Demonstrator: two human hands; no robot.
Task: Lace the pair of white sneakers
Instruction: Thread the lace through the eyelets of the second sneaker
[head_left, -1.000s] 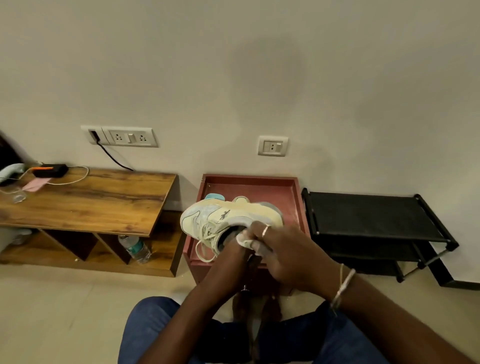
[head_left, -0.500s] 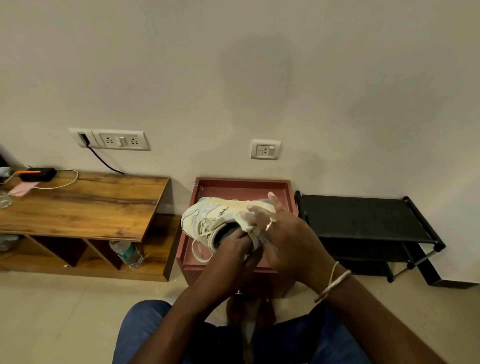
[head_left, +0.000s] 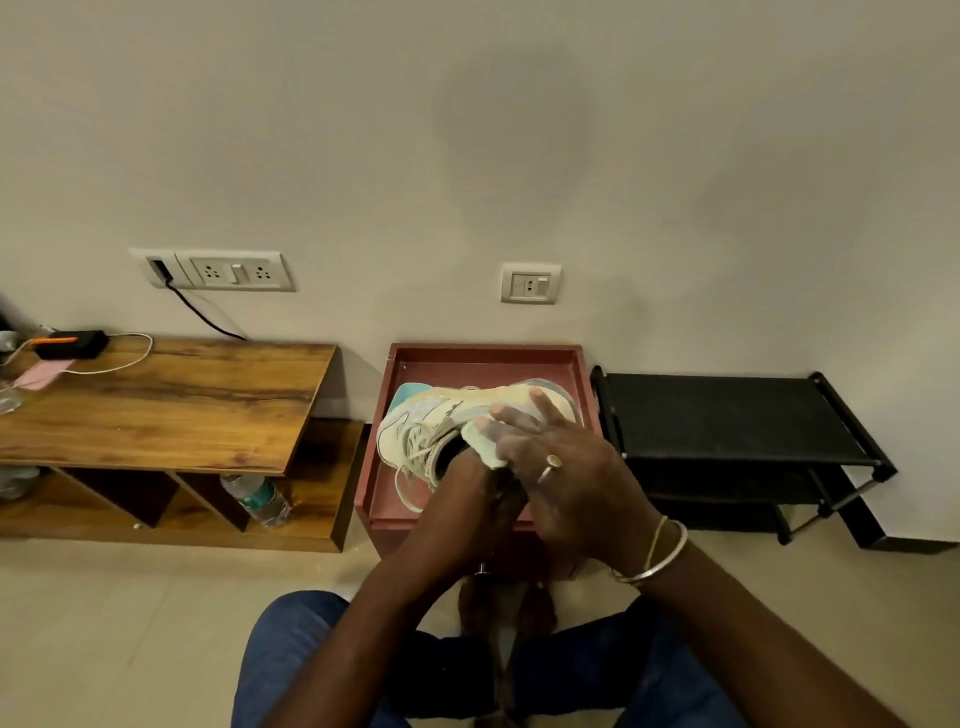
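Sneaker (head_left: 441, 415) at red tray (head_left: 483, 352), toe toward 9 o'clock
Right hand (head_left: 561, 478) spread, pressing tongue (head_left: 482, 444) back, likely clearing the laces (head_left: 415, 441); left hand (head_left: 467, 499) grip hidden

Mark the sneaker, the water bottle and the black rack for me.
sneaker (head_left: 415, 415): head view, pale side panel beside the laces.
water bottle (head_left: 257, 499): head view, middle of its body, on the wooden table's lower shelf.
black rack (head_left: 727, 415): head view, top shelf surface.
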